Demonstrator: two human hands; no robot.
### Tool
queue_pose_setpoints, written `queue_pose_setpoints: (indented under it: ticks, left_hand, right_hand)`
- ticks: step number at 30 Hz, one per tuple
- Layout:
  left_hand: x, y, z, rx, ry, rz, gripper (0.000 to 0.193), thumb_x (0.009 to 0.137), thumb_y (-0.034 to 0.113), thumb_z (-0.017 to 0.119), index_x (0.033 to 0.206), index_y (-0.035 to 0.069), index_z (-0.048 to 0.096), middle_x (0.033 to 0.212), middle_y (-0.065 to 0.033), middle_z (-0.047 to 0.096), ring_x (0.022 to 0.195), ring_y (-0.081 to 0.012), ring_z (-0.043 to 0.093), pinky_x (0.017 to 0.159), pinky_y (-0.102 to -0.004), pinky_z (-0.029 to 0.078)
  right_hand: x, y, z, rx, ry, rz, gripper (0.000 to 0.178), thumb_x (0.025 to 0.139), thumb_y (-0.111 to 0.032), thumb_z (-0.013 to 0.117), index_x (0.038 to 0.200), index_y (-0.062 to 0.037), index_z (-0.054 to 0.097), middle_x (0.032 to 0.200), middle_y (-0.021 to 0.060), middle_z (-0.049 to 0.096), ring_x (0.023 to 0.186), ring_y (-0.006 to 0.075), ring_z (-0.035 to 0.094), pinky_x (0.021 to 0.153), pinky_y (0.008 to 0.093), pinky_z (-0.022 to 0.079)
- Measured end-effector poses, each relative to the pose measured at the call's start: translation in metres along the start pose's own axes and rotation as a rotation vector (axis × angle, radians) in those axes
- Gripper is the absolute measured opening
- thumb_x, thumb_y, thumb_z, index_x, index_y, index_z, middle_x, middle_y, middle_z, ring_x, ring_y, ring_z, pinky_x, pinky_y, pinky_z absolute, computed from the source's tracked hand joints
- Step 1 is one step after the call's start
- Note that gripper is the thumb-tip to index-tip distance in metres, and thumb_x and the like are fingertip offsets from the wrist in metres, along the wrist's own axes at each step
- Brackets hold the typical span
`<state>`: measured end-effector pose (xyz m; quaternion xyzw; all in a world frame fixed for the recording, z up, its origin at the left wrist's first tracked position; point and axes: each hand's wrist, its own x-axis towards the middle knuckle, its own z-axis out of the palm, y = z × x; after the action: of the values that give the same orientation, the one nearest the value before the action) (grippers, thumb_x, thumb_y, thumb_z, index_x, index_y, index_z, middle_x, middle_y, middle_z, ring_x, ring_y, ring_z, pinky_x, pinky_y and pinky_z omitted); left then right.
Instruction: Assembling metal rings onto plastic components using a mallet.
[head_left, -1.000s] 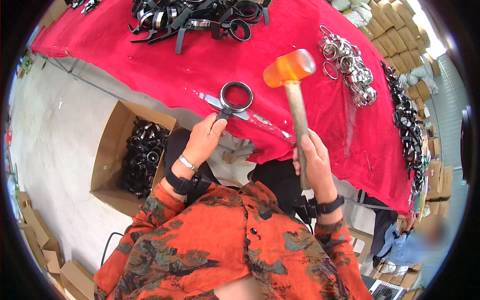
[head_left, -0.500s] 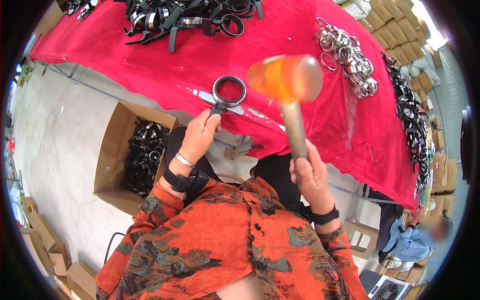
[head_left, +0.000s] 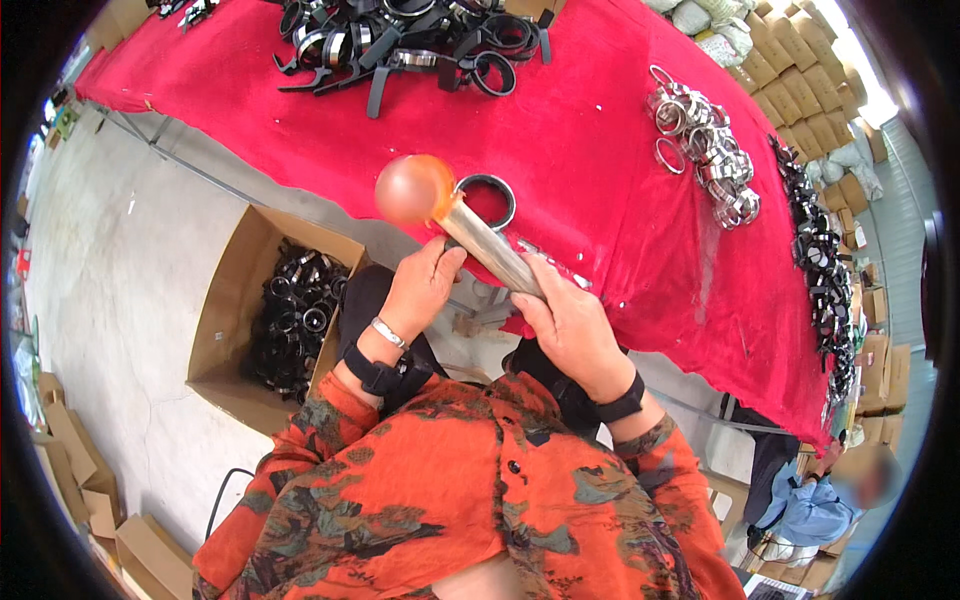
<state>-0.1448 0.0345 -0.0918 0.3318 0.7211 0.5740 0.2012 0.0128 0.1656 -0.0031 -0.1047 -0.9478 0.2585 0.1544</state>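
My right hand [head_left: 575, 325] is wrapped round the handle of a mallet [head_left: 490, 246] with an orange, translucent head. The mallet slants up to the left, its head just above my left hand [head_left: 424, 282]. The fingers of my left hand pinch the short handle of a black ring [head_left: 512, 207] with a silver band. That ring lies near the front edge of the red-covered table [head_left: 590, 130]. Mallet head and shaft cover the ring's left side and most of its handle, so I cannot tell whether they touch.
Many black handled rings [head_left: 410, 60] are piled at the back. Loose silver bands [head_left: 715, 150] lie to the right, beyond them a row of black parts [head_left: 825, 270]. A cardboard box [head_left: 225, 310] of black rings stands at my left. Another person [head_left: 815, 505] sits at the far right.
The mallet has swung down and left from its raised place on the right, now over the ring's handle. My right hand has moved up and left with it. My left hand keeps its pinch.
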Motion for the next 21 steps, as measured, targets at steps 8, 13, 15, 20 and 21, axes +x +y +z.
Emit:
queue_pose_setpoints:
  ticks: [8,13,15,20,21]
  left_hand:
    - [0.004,0.011,-0.008,0.042,-0.069,-0.026,0.033,0.095,0.033,0.051,0.089,0.000,0.054,0.071,-0.0139,0.062,0.067,-0.0294,0.063,0.063,-0.0382,0.047]
    - [0.014,0.006,-0.015,-0.102,-0.150,-0.130,0.025,0.090,0.025,0.057,0.090,0.000,0.055,0.076,-0.0144,0.062,0.072,-0.0323,0.060,0.065,-0.0391,0.047]
    - [0.005,0.006,-0.019,0.140,-0.022,0.151,0.021,0.087,0.020,0.060,0.092,0.000,0.055,0.081,-0.0152,0.061,0.076,-0.0324,0.059,0.068,-0.0391,0.047]
    - [-0.011,0.025,-0.021,0.370,0.162,0.571,0.020,0.075,0.005,0.067,0.090,-0.003,0.057,0.092,-0.0172,0.058,0.092,-0.0372,0.056,0.078,-0.0412,0.047]
    - [-0.011,0.026,-0.021,0.374,0.154,0.568,0.020,0.075,0.005,0.067,0.090,-0.003,0.057,0.092,-0.0172,0.058,0.092,-0.0372,0.056,0.078,-0.0412,0.047]
  right_hand:
    - [0.012,0.009,-0.004,0.312,0.082,0.308,0.038,0.096,-0.025,0.052,0.125,-0.0010,0.049,0.069,0.0149,0.056,0.058,0.0226,0.060,0.054,0.0355,0.046]
    - [0.031,0.013,-0.028,0.695,-0.053,0.658,0.041,0.097,-0.031,0.048,0.130,-0.0061,0.048,0.067,-0.0018,0.050,0.050,0.0060,0.047,0.043,0.0214,0.042]
    - [0.012,0.020,-0.031,0.808,0.022,0.683,0.041,0.098,-0.031,0.047,0.132,-0.0081,0.044,0.069,0.0021,0.053,0.049,0.0088,0.049,0.043,0.0221,0.042]
    - [-0.049,0.022,-0.026,0.958,0.114,0.782,0.032,0.098,-0.031,0.047,0.121,-0.0089,0.048,0.069,0.0025,0.052,0.048,0.0089,0.049,0.042,0.0221,0.042]
    - [-0.057,0.024,-0.025,0.992,0.128,0.791,0.028,0.098,-0.031,0.048,0.116,-0.0091,0.049,0.069,0.0015,0.052,0.049,0.0083,0.049,0.042,0.0218,0.041]
